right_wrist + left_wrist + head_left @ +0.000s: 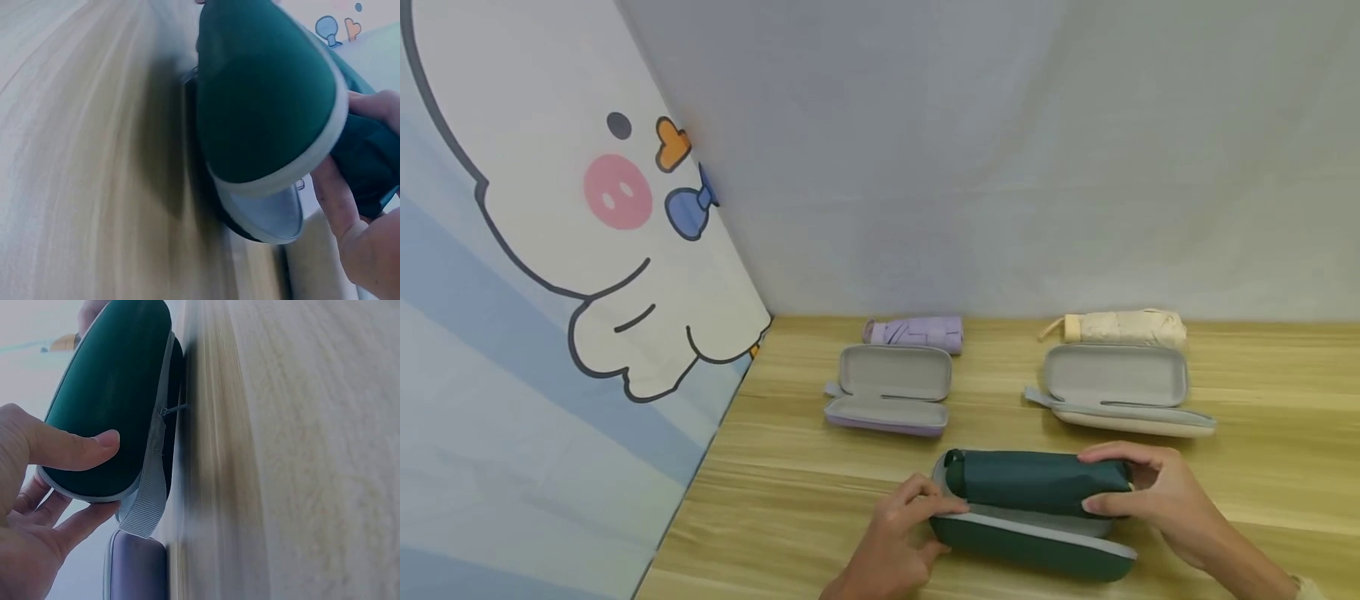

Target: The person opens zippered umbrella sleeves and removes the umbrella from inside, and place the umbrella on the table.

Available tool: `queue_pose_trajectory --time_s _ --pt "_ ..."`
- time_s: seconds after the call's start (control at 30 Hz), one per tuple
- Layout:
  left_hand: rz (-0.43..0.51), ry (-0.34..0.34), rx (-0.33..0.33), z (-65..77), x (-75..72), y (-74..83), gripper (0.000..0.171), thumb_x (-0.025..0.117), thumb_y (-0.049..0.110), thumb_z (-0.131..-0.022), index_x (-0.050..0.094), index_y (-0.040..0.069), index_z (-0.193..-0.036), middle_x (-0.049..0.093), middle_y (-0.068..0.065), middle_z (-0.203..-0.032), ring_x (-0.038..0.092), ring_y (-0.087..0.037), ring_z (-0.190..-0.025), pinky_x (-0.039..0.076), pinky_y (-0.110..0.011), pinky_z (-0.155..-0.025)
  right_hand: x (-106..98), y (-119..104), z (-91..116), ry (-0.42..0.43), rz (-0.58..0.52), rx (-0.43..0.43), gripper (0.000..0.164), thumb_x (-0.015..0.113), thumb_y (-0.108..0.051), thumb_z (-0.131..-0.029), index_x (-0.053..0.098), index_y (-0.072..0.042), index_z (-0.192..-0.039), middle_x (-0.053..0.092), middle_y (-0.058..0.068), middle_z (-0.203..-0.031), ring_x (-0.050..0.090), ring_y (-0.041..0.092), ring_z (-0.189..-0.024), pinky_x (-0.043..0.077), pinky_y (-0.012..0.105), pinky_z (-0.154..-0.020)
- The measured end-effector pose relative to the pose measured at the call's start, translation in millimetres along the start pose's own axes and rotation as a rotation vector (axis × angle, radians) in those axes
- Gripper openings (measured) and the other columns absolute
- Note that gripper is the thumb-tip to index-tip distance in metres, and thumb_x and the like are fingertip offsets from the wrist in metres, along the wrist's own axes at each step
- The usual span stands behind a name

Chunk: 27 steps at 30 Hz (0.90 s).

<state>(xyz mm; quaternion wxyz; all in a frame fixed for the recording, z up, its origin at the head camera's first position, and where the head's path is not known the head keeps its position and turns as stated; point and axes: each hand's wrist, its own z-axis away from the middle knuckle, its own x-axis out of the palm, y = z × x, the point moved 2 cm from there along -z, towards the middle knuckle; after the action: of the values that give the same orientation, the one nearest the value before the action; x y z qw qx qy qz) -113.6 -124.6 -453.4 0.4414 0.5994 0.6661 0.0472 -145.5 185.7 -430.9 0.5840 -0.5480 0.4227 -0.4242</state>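
A dark green folded umbrella (1030,481) lies lengthwise over the open half of a green zip case (1030,546) with a grey lining. My right hand (1168,500) grips the umbrella's right end between thumb and fingers; the right wrist view shows the fabric (365,162) in that grasp. At the case's left end, my left hand (891,537) pinches the near half by its rim. The left wrist view has the thumb on the green shell (115,381) and the fingers at its edge, beside a grey ribbon tab (145,506).
Behind stand an open purple case (895,372) with a purple folded umbrella (921,333), and an open cream case (1116,375) with a cream folded umbrella (1127,327). A pale curtain (1000,167) backs the wooden table (760,492); a cartoon-printed sheet (550,333) borders its left.
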Motion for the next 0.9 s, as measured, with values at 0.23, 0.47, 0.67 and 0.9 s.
queue_pose_trajectory --time_s 0.23,0.47,0.67,0.9 --pt "-0.004 -0.013 -0.014 -2.4 0.1 0.1 0.059 0.077 -0.013 -0.060 0.067 0.013 -0.111 0.051 0.002 -0.096 0.051 -0.009 -0.084 0.047 -0.018 -0.075 -11 -8 7 -0.030 -0.075 -0.052 0.041 0.067 0.014 -0.077 0.064 0.002 -0.116 0.064 -0.002 -0.117 0.060 0.011 -0.101 0.053 0.029 -0.077" --pt "-0.005 -0.018 -0.009 -2.1 2.0 -0.3 0.057 0.076 -0.012 -0.061 0.066 0.013 -0.111 0.051 0.003 -0.094 0.052 -0.008 -0.084 0.046 -0.017 -0.078 -24 -11 15 -0.024 -0.092 -0.093 0.045 0.062 0.020 -0.077 0.067 -0.004 -0.115 0.062 0.000 -0.121 0.060 0.013 -0.104 0.053 0.029 -0.078" --pt "-0.032 -0.027 -0.007 -0.1 3.4 -2.0 0.057 0.076 -0.012 -0.060 0.067 0.014 -0.110 0.051 0.003 -0.093 0.052 -0.007 -0.085 0.045 -0.016 -0.078 -38 -6 22 0.021 -0.065 -0.045 0.045 0.061 0.018 -0.079 0.064 -0.003 -0.119 0.062 -0.002 -0.122 0.056 0.007 -0.108 0.051 0.025 -0.079" --pt "-0.034 -0.040 -0.017 1.2 4.0 -2.2 0.058 0.074 -0.013 -0.060 0.066 0.015 -0.110 0.050 0.004 -0.093 0.052 -0.007 -0.085 0.046 -0.016 -0.078 -62 -1 29 0.066 -0.033 0.013 0.046 0.060 0.014 -0.084 0.059 -0.002 -0.127 0.059 -0.005 -0.127 0.045 -0.003 -0.115 0.047 0.018 -0.081"
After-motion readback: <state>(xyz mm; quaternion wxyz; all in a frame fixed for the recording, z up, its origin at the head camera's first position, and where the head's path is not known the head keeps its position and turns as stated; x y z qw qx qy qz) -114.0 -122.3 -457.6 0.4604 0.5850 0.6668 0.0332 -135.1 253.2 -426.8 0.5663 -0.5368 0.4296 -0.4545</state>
